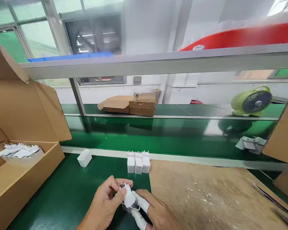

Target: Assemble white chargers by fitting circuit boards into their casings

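Observation:
My left hand (105,201) pinches a white two-pin plug part (129,198), its metal pins pointing up and to the left. White finger covers are on my right hand (156,209), whose thumb and finger close on the same charger from the right. A dark opening or piece shows between those covered fingers; I cannot make out what it is. Just beyond my hands, three white plug chargers (138,163) stand side by side with their pins up. Farther left, an empty white charger casing (84,158) lies tilted on the green bench.
At left an open cardboard box (45,163) holds several white plug parts (20,150). A brown board (206,191) with tweezers (268,195) covers the bench at right. Behind run a green conveyor belt (163,137), small cartons (142,105), a green fan (253,100) and an overhead shelf (144,64).

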The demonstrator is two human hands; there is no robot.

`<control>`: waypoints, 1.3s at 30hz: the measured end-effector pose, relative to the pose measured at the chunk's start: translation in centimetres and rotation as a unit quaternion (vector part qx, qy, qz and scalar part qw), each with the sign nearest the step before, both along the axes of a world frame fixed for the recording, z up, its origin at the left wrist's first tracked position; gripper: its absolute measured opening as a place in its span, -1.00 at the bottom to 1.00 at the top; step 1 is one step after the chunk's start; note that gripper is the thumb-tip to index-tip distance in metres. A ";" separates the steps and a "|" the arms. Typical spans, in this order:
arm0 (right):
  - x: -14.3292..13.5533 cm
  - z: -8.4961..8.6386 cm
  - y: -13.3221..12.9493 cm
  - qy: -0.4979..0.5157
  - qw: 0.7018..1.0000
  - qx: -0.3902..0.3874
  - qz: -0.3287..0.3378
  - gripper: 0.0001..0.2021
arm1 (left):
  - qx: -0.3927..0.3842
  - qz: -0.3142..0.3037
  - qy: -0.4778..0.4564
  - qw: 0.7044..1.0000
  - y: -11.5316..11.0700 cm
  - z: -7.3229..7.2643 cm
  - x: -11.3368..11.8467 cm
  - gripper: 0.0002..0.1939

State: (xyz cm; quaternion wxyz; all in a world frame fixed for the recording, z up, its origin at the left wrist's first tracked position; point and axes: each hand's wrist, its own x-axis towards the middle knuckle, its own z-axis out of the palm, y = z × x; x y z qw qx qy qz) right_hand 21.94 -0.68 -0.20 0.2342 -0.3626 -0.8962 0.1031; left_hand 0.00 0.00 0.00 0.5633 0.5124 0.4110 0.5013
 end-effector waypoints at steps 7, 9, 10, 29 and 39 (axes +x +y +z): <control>0.8 0.5 -0.7 -0.074 0.995 0.060 -0.018 -0.38 | 0.034 0.065 0.038 0.997 -0.3 -1.5 1.0 -0.55; 0.8 0.2 -0.6 -0.097 0.992 0.083 -0.011 -0.42 | 0.059 0.071 0.086 0.992 -0.4 -1.4 0.8 -0.60; 0.9 0.1 -0.6 -0.108 0.989 0.095 -0.014 -0.48 | 0.080 0.070 0.116 0.988 -0.4 -1.2 0.6 -0.64; 1.0 0.0 0.0 -0.157 0.984 -0.080 -0.017 -0.22 | 0.099 -0.002 0.162 0.982 -0.3 0.4 0.8 -0.50; 1.9 1.2 -0.1 -0.007 0.995 0.093 -0.017 -0.56 | 0.062 0.096 0.147 0.983 -0.7 0.9 -1.1 -0.37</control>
